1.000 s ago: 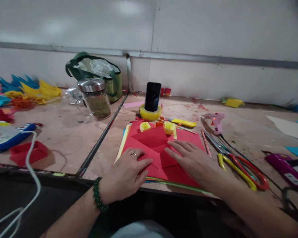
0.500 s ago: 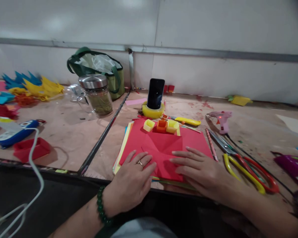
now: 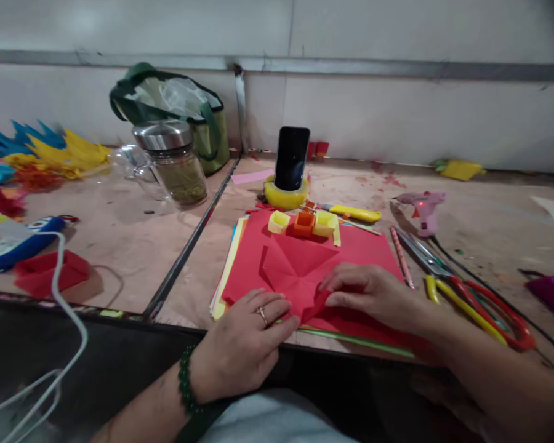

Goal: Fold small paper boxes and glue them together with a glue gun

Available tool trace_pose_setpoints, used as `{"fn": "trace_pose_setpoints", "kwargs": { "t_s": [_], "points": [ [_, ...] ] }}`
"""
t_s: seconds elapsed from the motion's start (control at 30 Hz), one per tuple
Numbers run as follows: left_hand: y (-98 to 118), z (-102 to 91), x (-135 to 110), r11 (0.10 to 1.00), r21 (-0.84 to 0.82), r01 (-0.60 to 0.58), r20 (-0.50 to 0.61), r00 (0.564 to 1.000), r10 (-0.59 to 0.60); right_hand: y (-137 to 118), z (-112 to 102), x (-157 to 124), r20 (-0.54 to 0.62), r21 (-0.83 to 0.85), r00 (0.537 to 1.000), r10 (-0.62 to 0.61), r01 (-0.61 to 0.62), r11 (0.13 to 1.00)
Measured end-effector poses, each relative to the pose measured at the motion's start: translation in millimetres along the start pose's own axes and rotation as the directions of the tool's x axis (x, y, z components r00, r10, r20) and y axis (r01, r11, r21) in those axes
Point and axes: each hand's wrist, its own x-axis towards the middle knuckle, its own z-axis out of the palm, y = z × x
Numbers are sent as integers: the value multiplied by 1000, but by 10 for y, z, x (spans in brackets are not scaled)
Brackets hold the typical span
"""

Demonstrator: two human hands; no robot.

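Observation:
A creased sheet of red origami paper (image 3: pixel 300 277) lies on a stack of coloured paper (image 3: pixel 369 249), its fold lines meeting near the middle and its flaps slightly raised. My left hand (image 3: pixel 247 329), with a ring and a green bead bracelet, holds the near left part of the sheet, fingers close together over it. At the sheet's right edge, my right hand (image 3: pixel 367 292) pinches the paper between thumb and curled fingers. Just beyond the sheet stand a small orange folded paper cup (image 3: pixel 304 224) and two yellow ones, a left cup (image 3: pixel 278 221) and a right cup (image 3: pixel 325 224).
Right of the stack lie a striped pencil (image 3: pixel 401 257), scissors (image 3: pixel 493 307), yellow-handled pliers (image 3: pixel 466 311) and a pink glue gun (image 3: pixel 425 206). Behind it are a yellow cutter (image 3: pixel 355 213) and a phone (image 3: pixel 292 158) on a tape roll (image 3: pixel 286 195). A glass jar (image 3: pixel 175 169) stands left.
My right hand has gone from lying flat on the red paper to pinching its right edge. The sheet's flaps have risen and shifted. My left hand stays at the near left.

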Motion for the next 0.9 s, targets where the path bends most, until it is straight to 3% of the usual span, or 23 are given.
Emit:
{"fn": "trace_pose_setpoints", "kwargs": {
  "t_s": [0.13, 0.3, 0.6, 0.9],
  "points": [
    [-12, -4, -7, 1000, -13, 0, -32, 1000, 0, -4, 78, 111, -127, -116, 991, 32, -47, 992],
    [-13, -8, -21, 1000, -3, -3, -45, 999, 3, -11, 120, 175, -145, -228, 989, 41, -73, 971],
    [-9, 11, -40, 999, 31, -6, -58, 998, 8, 16, 189, 188, -225, -237, 973, 46, -101, 966],
    [-1, 15, -22, 1000, -11, 14, -61, 998, -15, 7, 209, 188, -231, -261, 973, 10, -72, 963]
  ]
}}
